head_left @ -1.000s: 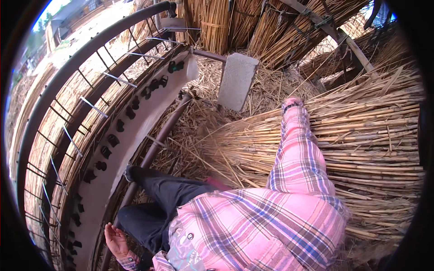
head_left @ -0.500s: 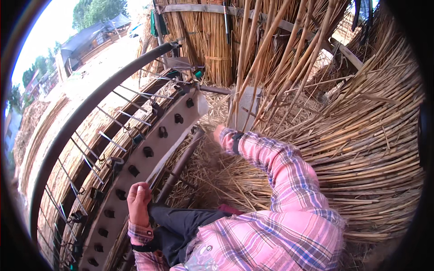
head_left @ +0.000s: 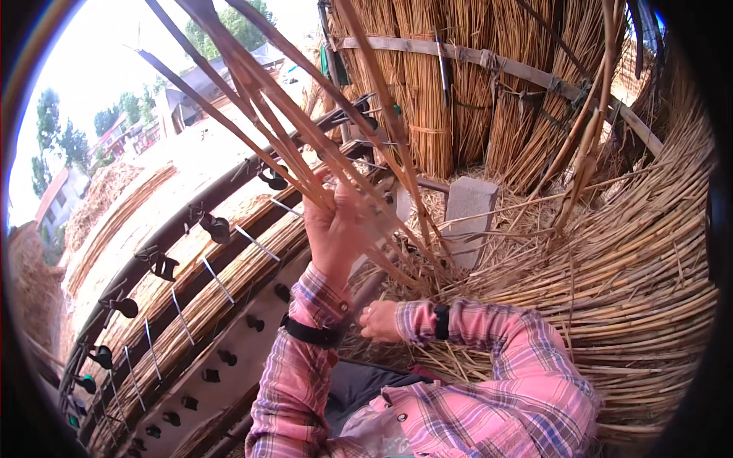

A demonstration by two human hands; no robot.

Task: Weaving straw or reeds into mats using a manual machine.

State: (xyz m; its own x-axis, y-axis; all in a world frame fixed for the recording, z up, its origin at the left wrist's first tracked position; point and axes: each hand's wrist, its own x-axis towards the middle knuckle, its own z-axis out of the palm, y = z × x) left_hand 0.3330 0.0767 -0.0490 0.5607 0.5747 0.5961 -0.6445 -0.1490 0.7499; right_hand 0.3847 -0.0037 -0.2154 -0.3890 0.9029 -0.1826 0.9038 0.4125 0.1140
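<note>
Holding step, I'd say: your left hand [head_left: 332,225] pinches tilted, long, thin brown reed stalks [head_left: 301,124] near the far end of the dark curved metal frame [head_left: 180,219]. Right hand [head_left: 380,320] has fingers curled, can't tell on what. Next likely needs a firm left grip.

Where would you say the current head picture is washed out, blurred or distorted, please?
In the head view, the sky glares nearly white at the upper left; in the same view, the left hand smears toward its right side, probably from motion; also in the head view, the wooden rail looks bowed, likely by the fisheye lens, and the corners fall to black.
</note>
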